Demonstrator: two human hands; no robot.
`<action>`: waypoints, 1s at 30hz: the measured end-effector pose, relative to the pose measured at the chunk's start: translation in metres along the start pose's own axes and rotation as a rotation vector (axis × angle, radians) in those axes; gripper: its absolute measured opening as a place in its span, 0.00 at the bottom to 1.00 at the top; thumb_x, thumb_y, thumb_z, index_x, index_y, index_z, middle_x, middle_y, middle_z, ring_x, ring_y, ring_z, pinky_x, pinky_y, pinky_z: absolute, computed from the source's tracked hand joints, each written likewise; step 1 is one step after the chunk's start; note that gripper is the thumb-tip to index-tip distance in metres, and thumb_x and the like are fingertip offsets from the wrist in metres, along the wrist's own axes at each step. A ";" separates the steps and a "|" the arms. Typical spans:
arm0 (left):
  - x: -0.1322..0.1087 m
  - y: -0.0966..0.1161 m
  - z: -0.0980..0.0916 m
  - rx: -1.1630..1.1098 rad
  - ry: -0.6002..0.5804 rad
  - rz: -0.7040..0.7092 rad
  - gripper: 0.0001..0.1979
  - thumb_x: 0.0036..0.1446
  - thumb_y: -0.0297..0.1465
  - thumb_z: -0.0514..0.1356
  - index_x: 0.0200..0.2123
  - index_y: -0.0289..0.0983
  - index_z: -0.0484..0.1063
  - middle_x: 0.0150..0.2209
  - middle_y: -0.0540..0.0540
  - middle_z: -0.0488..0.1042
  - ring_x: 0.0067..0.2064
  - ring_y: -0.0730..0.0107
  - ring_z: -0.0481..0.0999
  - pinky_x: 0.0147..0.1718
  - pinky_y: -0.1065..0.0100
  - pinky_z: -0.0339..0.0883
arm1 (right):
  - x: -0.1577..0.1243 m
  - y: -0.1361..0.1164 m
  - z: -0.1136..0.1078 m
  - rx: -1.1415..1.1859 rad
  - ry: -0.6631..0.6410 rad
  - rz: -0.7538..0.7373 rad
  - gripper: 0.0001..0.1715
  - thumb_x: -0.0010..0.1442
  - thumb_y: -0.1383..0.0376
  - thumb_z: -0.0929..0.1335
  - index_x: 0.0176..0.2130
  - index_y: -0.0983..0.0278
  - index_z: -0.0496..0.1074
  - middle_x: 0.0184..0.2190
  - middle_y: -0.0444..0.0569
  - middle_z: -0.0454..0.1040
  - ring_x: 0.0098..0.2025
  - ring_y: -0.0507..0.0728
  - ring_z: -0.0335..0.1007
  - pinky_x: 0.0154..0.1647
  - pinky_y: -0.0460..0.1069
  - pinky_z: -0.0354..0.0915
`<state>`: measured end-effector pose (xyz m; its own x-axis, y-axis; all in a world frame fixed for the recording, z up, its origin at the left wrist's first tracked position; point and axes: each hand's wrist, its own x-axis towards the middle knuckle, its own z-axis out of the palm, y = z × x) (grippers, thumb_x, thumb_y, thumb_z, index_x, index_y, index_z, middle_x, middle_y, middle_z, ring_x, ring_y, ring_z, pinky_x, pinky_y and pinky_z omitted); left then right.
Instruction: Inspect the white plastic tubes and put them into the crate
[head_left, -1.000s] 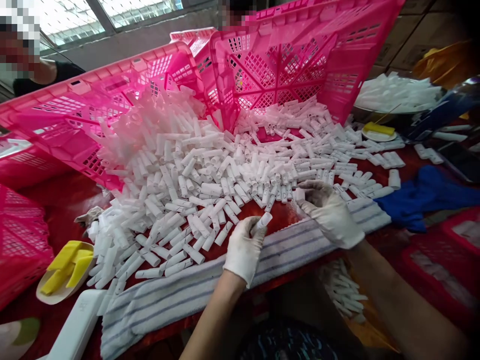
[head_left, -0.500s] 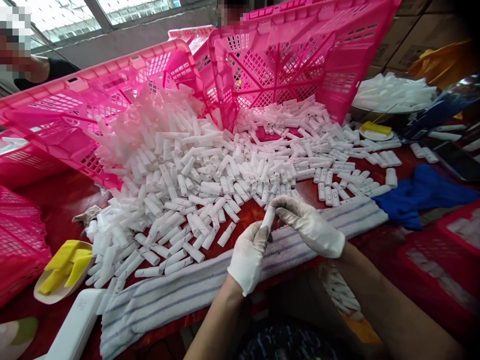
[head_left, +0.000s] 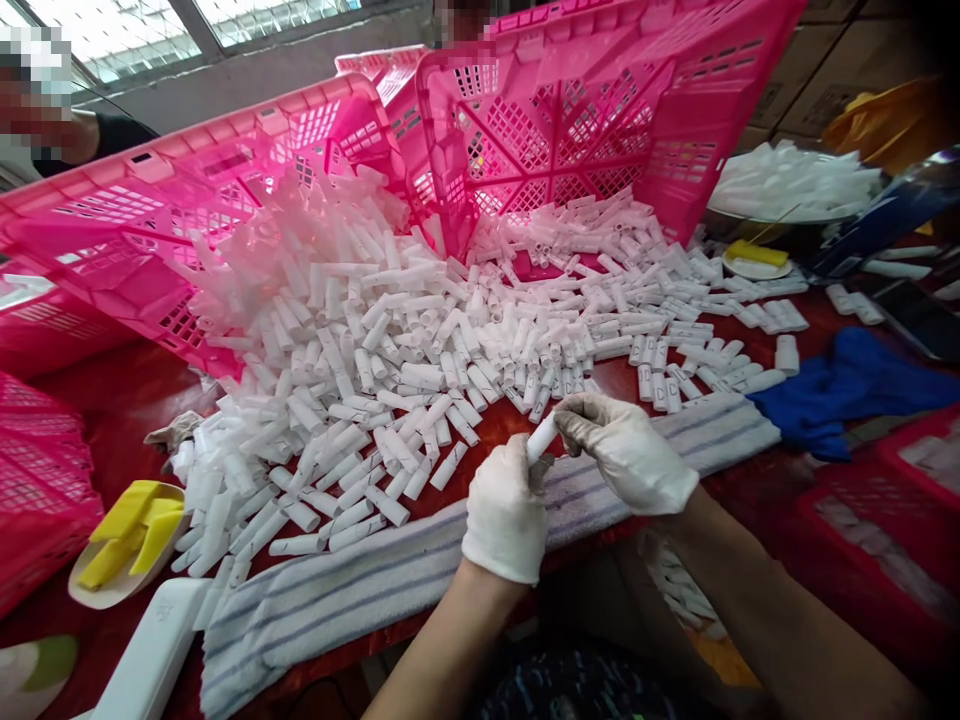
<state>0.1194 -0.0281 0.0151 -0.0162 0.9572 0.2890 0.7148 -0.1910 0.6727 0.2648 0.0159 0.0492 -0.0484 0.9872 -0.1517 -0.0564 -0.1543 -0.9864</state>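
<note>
Between my two gloved hands is a short white plastic tube [head_left: 541,440], tilted up to the right. My left hand [head_left: 508,510] wraps its lower end, and my right hand [head_left: 626,450] pinches the upper end with thumb and fingers. Both wear white gloves with greyed fingertips. Just beyond lies a large heap of similar white tubes [head_left: 420,375], some with dark marks on their sides. Below my hands a striped towel [head_left: 337,610] runs along the table's front edge.
Two pink crates [head_left: 555,120] lie tipped behind the heap. At left are a dish of yellow sponge pieces [head_left: 124,535] and a white box [head_left: 154,645]. A blue cloth [head_left: 847,385], a phone [head_left: 919,318] and a heaped bowl [head_left: 795,190] are at right. A person's arm [head_left: 82,135] shows far left.
My left hand has rolled over, showing more of its back, and shifted slightly right. My right hand has moved a little right, still pinching the tube's upper end.
</note>
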 end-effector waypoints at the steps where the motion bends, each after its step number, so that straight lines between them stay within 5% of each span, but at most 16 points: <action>1: 0.001 -0.001 0.001 0.016 0.007 0.015 0.14 0.61 0.31 0.55 0.47 0.34 0.72 0.33 0.40 0.75 0.36 0.61 0.73 0.40 0.62 0.67 | 0.000 -0.001 0.000 -0.013 0.001 0.001 0.23 0.47 0.47 0.74 0.29 0.64 0.72 0.20 0.42 0.65 0.23 0.49 0.57 0.23 0.46 0.57; 6: 0.004 0.001 -0.007 -0.298 -0.134 -0.120 0.13 0.61 0.36 0.56 0.45 0.37 0.73 0.33 0.46 0.75 0.33 0.68 0.73 0.36 0.69 0.68 | 0.000 -0.007 0.002 -0.091 0.006 0.002 0.22 0.49 0.47 0.73 0.29 0.63 0.72 0.20 0.41 0.65 0.22 0.49 0.56 0.21 0.46 0.56; 10: 0.004 0.008 -0.020 -0.534 -0.129 -0.270 0.14 0.57 0.39 0.60 0.43 0.37 0.73 0.34 0.47 0.72 0.35 0.71 0.70 0.37 0.70 0.64 | -0.001 -0.006 0.001 -0.086 -0.052 -0.175 0.15 0.54 0.52 0.72 0.31 0.62 0.71 0.27 0.44 0.69 0.29 0.52 0.63 0.30 0.46 0.63; 15: 0.011 0.006 -0.037 -1.312 -0.766 -0.685 0.22 0.54 0.48 0.61 0.36 0.33 0.68 0.21 0.57 0.52 0.19 0.84 0.45 0.18 0.76 0.41 | 0.002 0.002 -0.009 -0.010 -0.204 -0.320 0.08 0.56 0.59 0.72 0.31 0.61 0.73 0.32 0.45 0.68 0.32 0.53 0.64 0.32 0.48 0.64; 18: 0.015 0.006 -0.041 -1.461 -0.933 -0.722 0.23 0.52 0.48 0.62 0.36 0.33 0.67 0.22 0.58 0.49 0.19 0.85 0.41 0.18 0.75 0.36 | 0.005 0.003 -0.010 0.010 -0.316 -0.314 0.10 0.57 0.57 0.71 0.31 0.61 0.73 0.34 0.47 0.68 0.34 0.53 0.65 0.34 0.49 0.65; 22: 0.009 0.011 -0.030 -0.997 -0.709 -0.500 0.24 0.58 0.51 0.53 0.37 0.33 0.70 0.22 0.54 0.57 0.20 0.80 0.52 0.20 0.74 0.48 | -0.007 -0.001 -0.014 -0.060 -0.373 -0.200 0.17 0.59 0.50 0.68 0.35 0.61 0.73 0.38 0.50 0.71 0.35 0.55 0.68 0.36 0.51 0.67; 26: 0.001 -0.005 -0.025 -0.111 -0.382 -0.154 0.20 0.60 0.44 0.55 0.47 0.36 0.72 0.39 0.41 0.74 0.41 0.60 0.72 0.42 0.62 0.65 | -0.036 -0.005 -0.058 -0.420 -0.120 -0.025 0.18 0.56 0.48 0.69 0.35 0.60 0.71 0.32 0.49 0.75 0.35 0.59 0.71 0.38 0.51 0.68; 30: 0.011 -0.042 -0.034 0.476 -0.177 -0.344 0.21 0.57 0.37 0.60 0.53 0.36 0.69 0.45 0.38 0.74 0.46 0.56 0.74 0.46 0.60 0.66 | -0.038 -0.007 -0.114 -0.950 0.079 0.111 0.18 0.54 0.48 0.67 0.35 0.59 0.71 0.33 0.49 0.77 0.37 0.63 0.72 0.41 0.54 0.67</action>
<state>0.0654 -0.0168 0.0137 -0.2140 0.9762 -0.0355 0.9238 0.2140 0.3174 0.3810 -0.0164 0.0545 0.0642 0.9740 -0.2172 0.7781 -0.1852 -0.6003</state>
